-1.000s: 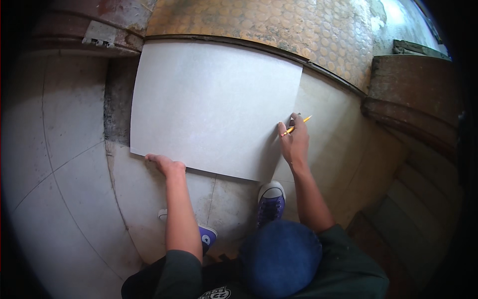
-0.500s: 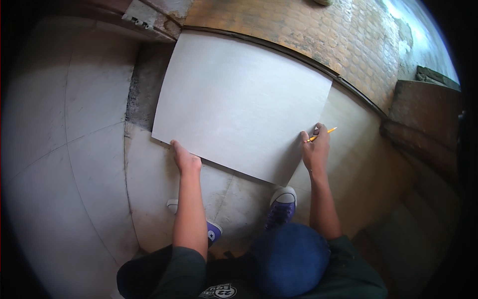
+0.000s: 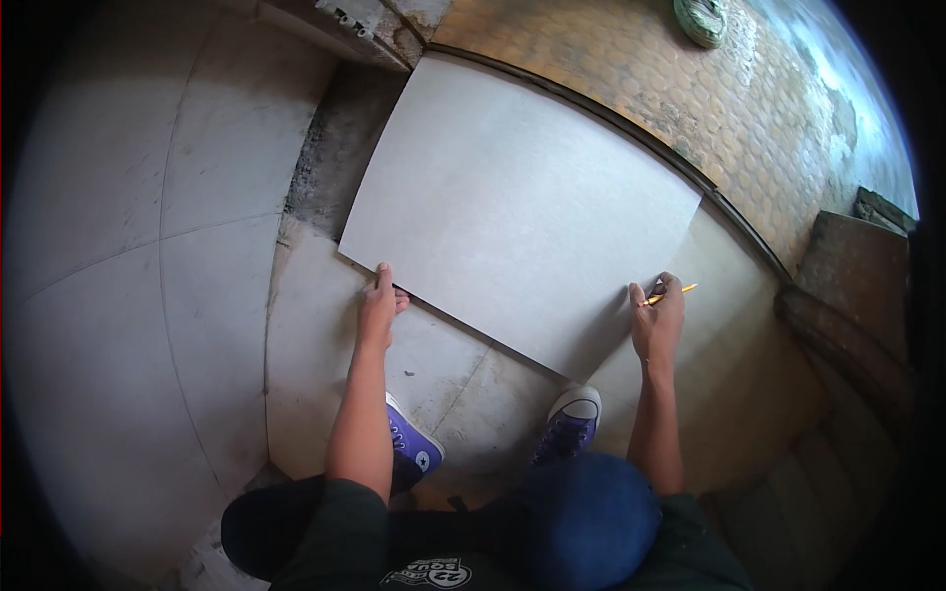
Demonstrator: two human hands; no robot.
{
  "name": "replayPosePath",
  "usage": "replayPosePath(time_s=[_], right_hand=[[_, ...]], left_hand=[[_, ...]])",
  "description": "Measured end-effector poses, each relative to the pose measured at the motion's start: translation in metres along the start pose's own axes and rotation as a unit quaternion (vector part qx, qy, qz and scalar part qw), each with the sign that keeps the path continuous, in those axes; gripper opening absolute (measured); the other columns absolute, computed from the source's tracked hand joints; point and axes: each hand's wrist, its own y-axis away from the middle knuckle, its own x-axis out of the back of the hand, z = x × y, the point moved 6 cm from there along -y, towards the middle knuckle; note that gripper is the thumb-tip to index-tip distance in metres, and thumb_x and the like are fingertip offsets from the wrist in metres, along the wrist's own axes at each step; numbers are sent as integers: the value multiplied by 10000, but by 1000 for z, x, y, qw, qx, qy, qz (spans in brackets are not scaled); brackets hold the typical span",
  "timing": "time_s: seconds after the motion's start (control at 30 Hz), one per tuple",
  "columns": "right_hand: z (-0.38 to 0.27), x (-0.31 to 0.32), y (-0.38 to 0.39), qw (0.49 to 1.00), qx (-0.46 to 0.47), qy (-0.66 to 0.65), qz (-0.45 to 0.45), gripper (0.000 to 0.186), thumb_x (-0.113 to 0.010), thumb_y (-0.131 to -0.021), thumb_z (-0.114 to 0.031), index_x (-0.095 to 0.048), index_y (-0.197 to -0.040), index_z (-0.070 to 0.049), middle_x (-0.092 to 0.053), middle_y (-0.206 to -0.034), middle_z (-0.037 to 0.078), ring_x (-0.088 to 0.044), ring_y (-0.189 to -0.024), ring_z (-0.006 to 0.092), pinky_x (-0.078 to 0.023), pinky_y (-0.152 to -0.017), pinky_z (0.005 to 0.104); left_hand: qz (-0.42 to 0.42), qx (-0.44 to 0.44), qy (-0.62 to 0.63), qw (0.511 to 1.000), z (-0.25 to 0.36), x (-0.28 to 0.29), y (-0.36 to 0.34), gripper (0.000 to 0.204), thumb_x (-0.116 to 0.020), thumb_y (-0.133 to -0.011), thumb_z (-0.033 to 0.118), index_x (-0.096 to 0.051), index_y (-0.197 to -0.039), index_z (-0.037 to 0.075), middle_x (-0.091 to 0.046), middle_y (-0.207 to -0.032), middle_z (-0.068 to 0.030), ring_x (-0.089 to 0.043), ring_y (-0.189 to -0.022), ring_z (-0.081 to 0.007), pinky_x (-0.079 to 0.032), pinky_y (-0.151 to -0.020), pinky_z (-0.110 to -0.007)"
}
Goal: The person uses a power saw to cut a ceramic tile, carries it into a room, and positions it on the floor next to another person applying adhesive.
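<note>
A large pale square floor tile [image 3: 522, 197] lies slightly tilted to my view, its far edge along a dark threshold strip. At its near left edge is my left hand [image 3: 378, 303], thumb on the top face and fingers curled at the rim, partly hidden under it. My right hand [image 3: 657, 320] is at the tile's right edge, its thumb and fingertips touching or close to the edge. Between its fingers sits a yellow pencil [image 3: 678, 294], pointing outward to the right.
The dark threshold strip [image 3: 650, 148] borders a textured brown floor [image 3: 631, 89], where a greenish shoe-like object [image 3: 702, 22] stands. A rough dark gap [image 3: 350, 128] runs left of the tile. My purple shoes [image 3: 567, 428] are close to the tile's near edge. A brown wooden post [image 3: 847, 325] is at right.
My view has shifted, so the tile and both hands appear farther right. More of my left hand's fingers shows below the tile edge. The pencil stays in my right hand.
</note>
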Motion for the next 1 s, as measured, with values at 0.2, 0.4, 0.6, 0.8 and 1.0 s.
replayPosePath(time_s=[0.2,0.4,0.6,0.8,1.0], right_hand=[[1,-7,0,997,77,-25,13,506,-769,-867,-178,-519,-1231,70,-593,-1102,261,-597,-1011,415,-490,-893,466],[3,4,1,999,32,-24,7,528,-772,-860,-148,-496,-1255,66,-570,-1094,272,-584,-978,417,-487,-860,463],[9,6,-2,998,52,-37,4,544,-786,-851,-152,-495,-1257,65,-571,-1095,263,-584,-974,409,-490,-853,458],[9,13,-6,989,132,-6,73,527,-751,-907,-184,-520,-1331,28,-610,-1046,202,-598,-929,330,-501,-827,429],[-41,30,-18,970,105,-212,53,552,-400,-1102,-411,-504,-1453,3,-573,-873,44,-518,-785,142,-467,-745,293]], left_hand=[[-28,-22,-41,999,-2,12,-11,750,-528,-997,621,-559,-1280,-72,-665,-999,-179,-669,-893,-237,-577,-814,-320],[-70,2,-36,997,8,-2,-3,809,-592,-971,612,-509,-1337,-104,-627,-1087,-228,-639,-1003,-280,-562,-890,-342],[-64,7,59,996,-1,-2,-5,795,-673,-939,570,-502,-1329,-100,-609,-1106,-206,-617,-1052,-284,-553,-919,-339],[-40,-21,45,998,0,-3,1,706,-679,-946,541,-554,-1270,-73,-626,-1068,-192,-646,-969,-237,-570,-840,-316],[-18,-64,23,998,21,2,5,588,-702,-929,531,-708,-1030,-48,-662,-744,-85,-638,-650,-144,-545,-626,-264]])
